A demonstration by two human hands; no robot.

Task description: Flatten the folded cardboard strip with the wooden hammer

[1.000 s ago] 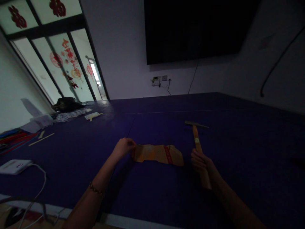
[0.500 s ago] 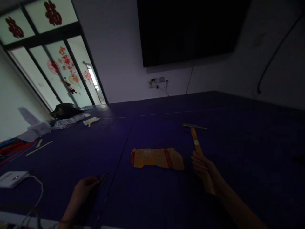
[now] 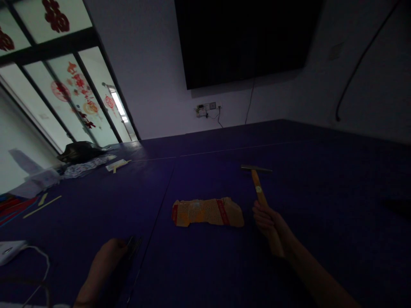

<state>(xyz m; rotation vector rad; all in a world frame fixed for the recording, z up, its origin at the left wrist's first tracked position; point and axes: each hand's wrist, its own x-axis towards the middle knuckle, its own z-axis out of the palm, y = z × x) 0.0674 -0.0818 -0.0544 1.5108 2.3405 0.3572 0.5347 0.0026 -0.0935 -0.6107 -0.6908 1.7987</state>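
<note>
Hammer (image 3: 259,190) was clamped in the right hand (image 3: 268,219), partly covered.
Left hand (image 3: 109,254) met dim, thin pieces (image 3: 137,245); its grip could not be told.

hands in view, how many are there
2: the left hand, lower left, at some thin pieces; the right hand, right of center, gripping the hammer by its handle.

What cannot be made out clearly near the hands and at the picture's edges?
In the head view:
Thin nail-like pieces by the left hand: exact number, too small and dark.
Hammer handle: middle, hidden by the right hand.
Cardboard piece: print on red bands, too small and dim.
White device: left part, cut off by the left edge.
Television: top, cut off by the upper edge.
</note>
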